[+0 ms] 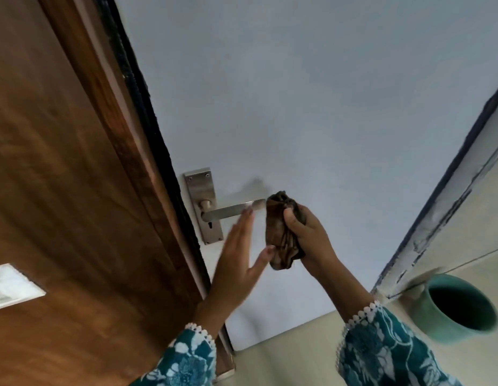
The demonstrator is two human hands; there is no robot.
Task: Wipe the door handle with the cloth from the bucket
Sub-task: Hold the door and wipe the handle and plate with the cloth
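Right hand [306, 235]: you grip a bunched dark brown cloth [281, 232] in a closed fist, thumb across its front; the bundle stands roughly upright, and its top corner meets the free end of the lever.
Left hand [239, 263]: you hold it flat and wide, fingers together and pointing up, thumb spread to the right; the fingertips [249, 214] overlap the lever in this view, though you cannot tell whether they touch the metal. The thumb tip lies just beside the lower part of the cloth.
Door handle [231, 211]: a brushed-metal lever, near horizontal, running rightward from its pivot; its outer end reaches the cloth.
Backplate [199, 188]: a tall metal plate with screws at its corners and a keyhole below the pivot, fixed close to the door's left edge.
Door [312, 107]: a pale grey-white panel filling the centre; a faint grey smudge sits just above the lever's outer end.
Door frame [75, 162]: dark brown wood at your left, with a black strip along the edge that meets the door.
Bucket [459, 307]: teal, open mouth turned toward you, dark inside, on the pale floor at lower right, well apart from the handle.
Sleeves [381, 349]: teal floral fabric with white scalloped trim at both wrists.
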